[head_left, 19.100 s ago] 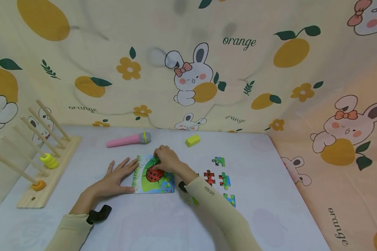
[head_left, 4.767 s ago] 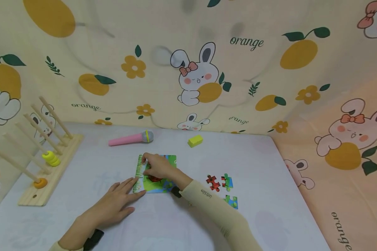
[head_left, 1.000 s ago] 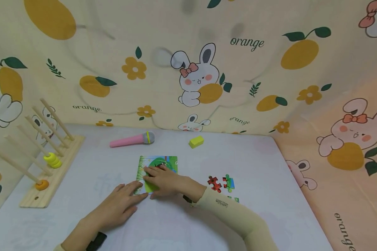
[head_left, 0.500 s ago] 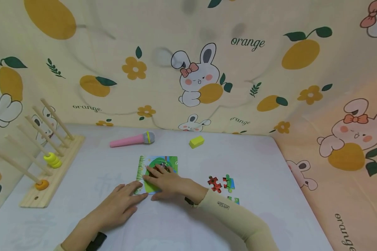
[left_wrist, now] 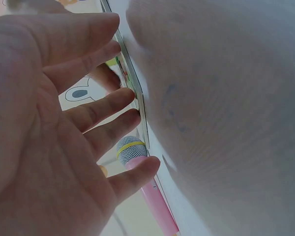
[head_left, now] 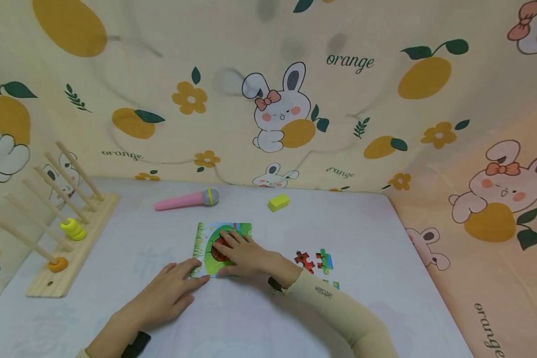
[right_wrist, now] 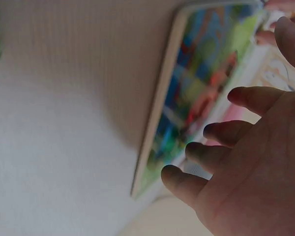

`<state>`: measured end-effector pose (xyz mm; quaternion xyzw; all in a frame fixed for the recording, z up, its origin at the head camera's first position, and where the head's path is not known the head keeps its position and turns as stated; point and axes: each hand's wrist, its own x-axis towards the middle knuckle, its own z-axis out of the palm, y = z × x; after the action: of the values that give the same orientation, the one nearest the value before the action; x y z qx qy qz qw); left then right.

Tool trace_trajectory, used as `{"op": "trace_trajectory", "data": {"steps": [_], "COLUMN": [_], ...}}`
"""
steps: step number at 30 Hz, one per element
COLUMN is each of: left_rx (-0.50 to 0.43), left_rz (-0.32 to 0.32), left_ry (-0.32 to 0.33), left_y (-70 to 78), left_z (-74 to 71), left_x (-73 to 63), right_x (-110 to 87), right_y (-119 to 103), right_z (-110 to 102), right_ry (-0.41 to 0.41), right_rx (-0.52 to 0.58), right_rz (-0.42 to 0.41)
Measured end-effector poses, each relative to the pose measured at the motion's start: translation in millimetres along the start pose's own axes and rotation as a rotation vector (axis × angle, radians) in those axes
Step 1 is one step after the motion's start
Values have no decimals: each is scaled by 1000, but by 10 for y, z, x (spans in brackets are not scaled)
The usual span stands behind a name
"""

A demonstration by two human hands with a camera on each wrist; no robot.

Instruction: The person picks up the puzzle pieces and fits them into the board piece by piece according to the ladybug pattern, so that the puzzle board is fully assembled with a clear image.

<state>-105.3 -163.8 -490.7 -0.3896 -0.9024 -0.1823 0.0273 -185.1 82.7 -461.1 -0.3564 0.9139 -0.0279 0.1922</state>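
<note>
The right hand (head_left: 248, 256) fans open over the puzzle (head_left: 209, 237) while the left hand (head_left: 167, 289), loosely spread, touches its corner.

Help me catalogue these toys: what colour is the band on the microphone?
Yellow: the band on the microphone shows best in the left wrist view.

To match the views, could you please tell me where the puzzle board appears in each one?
Head: the puzzle board, below and left of centre, partly covered by the right hand.
Left wrist: edge-on, a thin slanting strip, mostly upper left of centre.
Right wrist: large and tilted, upper right of centre.
Shared landmark: the pink microphone, blurred in the right wrist view.
</note>
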Motion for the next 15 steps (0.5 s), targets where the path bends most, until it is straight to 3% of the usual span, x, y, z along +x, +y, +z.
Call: {"op": "trace_trajectory", "data": {"steps": [6,9,15], "left_rx": [-12,-27,-27], "left_rz": [-19,-36,-52], "left_ry": [-24,-42,-37], "left_y": [16,22,11], "left_z": [-12,-25,-46], "left_x": [11,14,-6], "right_x": [-285,-484,-911], "right_y": [275,475,809], "right_z": [-193,-292,-302], "right_ry": [172,246,220], "right_rx": [99,143,193], "right_rz": [-54,-19,139]}}
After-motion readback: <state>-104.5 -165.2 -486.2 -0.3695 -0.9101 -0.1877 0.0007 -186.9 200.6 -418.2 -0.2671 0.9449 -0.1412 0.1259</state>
